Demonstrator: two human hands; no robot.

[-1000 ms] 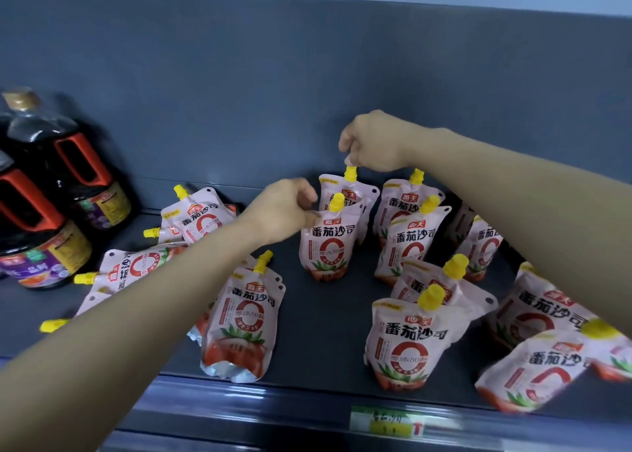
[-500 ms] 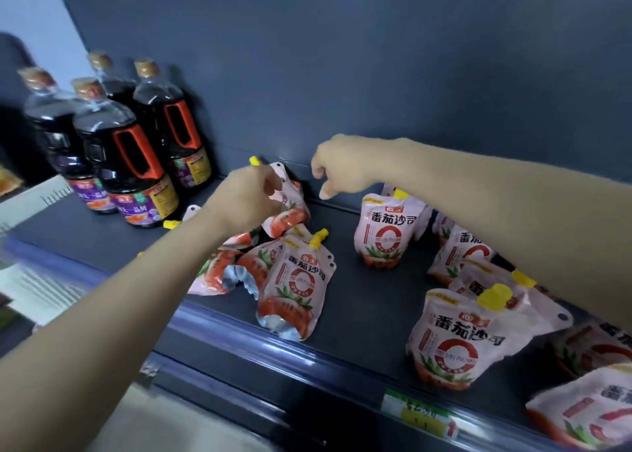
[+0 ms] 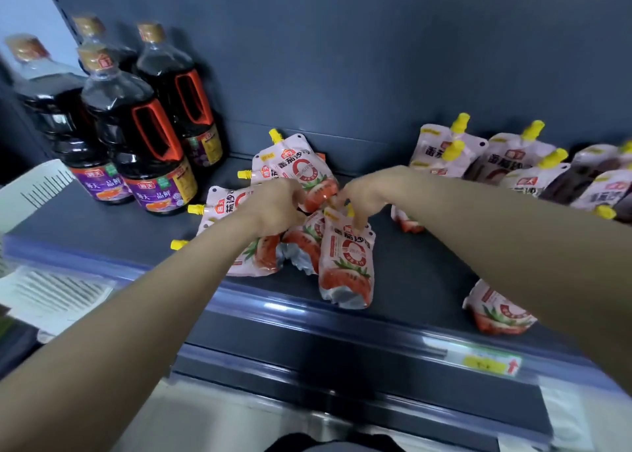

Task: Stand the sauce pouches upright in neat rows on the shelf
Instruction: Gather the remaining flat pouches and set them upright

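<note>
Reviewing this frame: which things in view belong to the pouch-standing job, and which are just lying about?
Job:
- front pouch, pinched by the right hand
- heaped pouches at the left hand
- upright pouches
- shelf

Lying about:
- dark bottles
- price tag
- white basket

soy sauce bottles [image 3: 116, 116]: four, upright (orange handles) | price tag [image 3: 485, 363]: yellow

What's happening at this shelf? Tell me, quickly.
A person is tidying a shelf. The right hand pinches the top of the front pouch; the left hand reaches into the toppled heap beside it, grip hidden. The pouches on the right stand in rows; dark bottles stand left.
</note>
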